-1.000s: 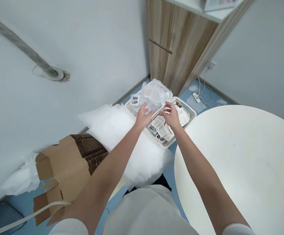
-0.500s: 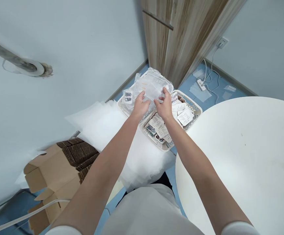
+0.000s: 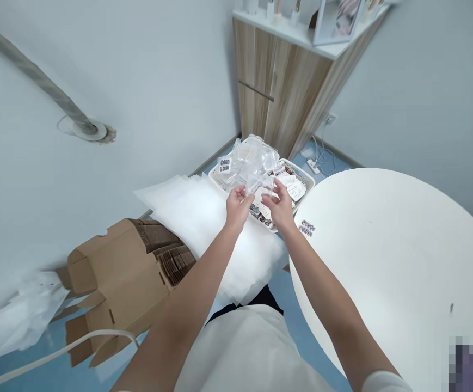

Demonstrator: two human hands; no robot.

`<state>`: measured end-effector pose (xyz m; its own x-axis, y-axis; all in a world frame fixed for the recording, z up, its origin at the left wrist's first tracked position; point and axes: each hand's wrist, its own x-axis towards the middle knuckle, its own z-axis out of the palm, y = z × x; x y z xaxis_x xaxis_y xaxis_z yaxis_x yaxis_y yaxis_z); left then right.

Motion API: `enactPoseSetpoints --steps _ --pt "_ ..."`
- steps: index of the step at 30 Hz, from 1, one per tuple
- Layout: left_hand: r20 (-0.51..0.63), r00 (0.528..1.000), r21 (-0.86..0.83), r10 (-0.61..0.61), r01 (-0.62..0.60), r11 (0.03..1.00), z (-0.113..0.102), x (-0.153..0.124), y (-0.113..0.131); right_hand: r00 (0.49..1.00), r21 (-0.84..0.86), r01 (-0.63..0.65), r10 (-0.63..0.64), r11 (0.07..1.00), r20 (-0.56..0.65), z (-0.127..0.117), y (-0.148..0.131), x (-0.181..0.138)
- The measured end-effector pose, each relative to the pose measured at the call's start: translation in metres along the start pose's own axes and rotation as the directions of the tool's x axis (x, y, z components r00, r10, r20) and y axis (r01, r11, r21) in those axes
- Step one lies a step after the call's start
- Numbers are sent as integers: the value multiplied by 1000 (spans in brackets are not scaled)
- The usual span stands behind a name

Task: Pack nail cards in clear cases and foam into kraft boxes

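My left hand [image 3: 237,208] has its thumb and fingers closed on the near left edge of a small clear plastic bag [image 3: 257,184]. My right hand [image 3: 280,207] pinches the same bag at its right edge, with the fingers curled. The bag is held over two white baskets. In the far basket [image 3: 215,177] lies a heap of clear plastic bags [image 3: 256,155] and a small card with dark oval pieces [image 3: 224,164]. White printed cards [image 3: 296,190] and small packs fill the near basket [image 3: 310,186], partly hidden behind my right hand.
A round white table [image 3: 383,261] stands on the right, with a small patterned piece [image 3: 307,227] at its left edge. White foam sheets [image 3: 203,218] and flattened cardboard boxes [image 3: 126,267] lie on the left. Behind the baskets stands a wooden cabinet [image 3: 285,81]; a power strip [image 3: 313,166] is on the floor.
Both hands have drawn back from the heap and now hold a small clear bag between them. The view has tilted up, showing the cabinet top.
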<state>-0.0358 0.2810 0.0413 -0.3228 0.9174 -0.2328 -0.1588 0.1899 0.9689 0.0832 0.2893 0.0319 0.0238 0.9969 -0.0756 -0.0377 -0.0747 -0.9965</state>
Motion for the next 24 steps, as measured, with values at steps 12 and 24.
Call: enactPoseSetpoints --steps 12,24 --pt "614 763 158 -201 131 979 -51 -180 -21 955 115 -153 176 982 -238 -56 -28 -245" --pt "834 472 286 -286 73 955 22 -265 -49 841 251 -125 237 960 -486 -151 -15 -352"
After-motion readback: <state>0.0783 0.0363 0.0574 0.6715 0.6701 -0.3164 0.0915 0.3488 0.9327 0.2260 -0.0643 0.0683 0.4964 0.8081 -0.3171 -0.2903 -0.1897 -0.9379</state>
